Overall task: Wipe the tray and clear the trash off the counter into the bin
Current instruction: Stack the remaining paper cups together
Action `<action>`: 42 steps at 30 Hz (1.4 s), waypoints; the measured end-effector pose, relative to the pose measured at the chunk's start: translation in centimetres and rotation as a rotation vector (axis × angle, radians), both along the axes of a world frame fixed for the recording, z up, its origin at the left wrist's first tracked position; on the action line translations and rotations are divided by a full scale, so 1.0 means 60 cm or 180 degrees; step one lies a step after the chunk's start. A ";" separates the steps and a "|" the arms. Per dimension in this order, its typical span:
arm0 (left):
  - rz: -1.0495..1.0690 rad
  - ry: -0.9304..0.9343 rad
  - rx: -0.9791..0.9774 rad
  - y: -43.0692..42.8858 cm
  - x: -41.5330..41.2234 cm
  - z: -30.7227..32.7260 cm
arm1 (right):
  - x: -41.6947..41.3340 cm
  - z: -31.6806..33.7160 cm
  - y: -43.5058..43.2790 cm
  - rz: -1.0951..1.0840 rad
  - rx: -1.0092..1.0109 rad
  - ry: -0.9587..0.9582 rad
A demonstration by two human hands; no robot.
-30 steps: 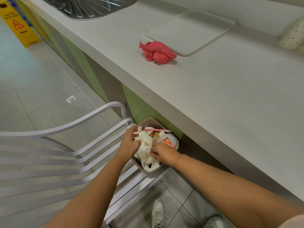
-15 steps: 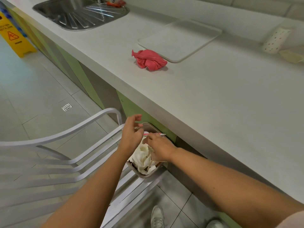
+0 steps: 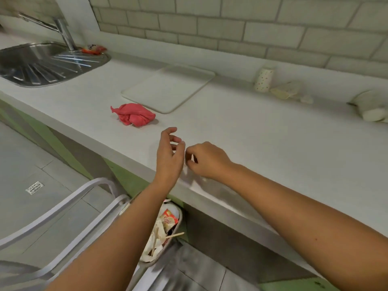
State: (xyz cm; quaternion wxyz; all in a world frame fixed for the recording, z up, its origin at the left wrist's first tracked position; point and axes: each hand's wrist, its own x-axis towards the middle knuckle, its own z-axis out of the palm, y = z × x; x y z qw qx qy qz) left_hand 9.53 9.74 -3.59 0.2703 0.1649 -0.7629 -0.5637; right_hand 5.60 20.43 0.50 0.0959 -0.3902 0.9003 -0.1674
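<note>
Head view: left grip (image 3: 169,156) released, right grip (image 3: 207,160) I cannot tell; I judge trash-clearing underway, far cup (image 3: 264,78) next.

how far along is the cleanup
Done: paper trash fills the grey bin under the white counter. In hand: nothing clearly visible; left hand and right hand hover at its edge. Left: dotted paper cup, crumpled wrappers, possibly wiping the white tray with the pink cloth.

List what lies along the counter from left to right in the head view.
In order: sink → pink cloth → tray → spotted cup → yellowish scrap → blurred white thing at the far right.
</note>
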 end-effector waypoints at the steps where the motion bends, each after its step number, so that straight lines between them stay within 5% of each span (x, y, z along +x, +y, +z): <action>1: -0.0102 -0.0004 -0.0005 0.017 -0.017 0.006 | -0.016 0.007 0.020 -0.0172 -0.0009 0.0028; 20: -0.1790 -0.0766 -0.1072 0.416 -0.322 0.063 | -0.265 0.037 0.498 -0.2068 0.0618 -0.0070; 42: -0.1992 -0.1019 -0.1289 0.688 -0.536 0.058 | -0.529 0.016 0.823 -0.2824 0.0353 0.0079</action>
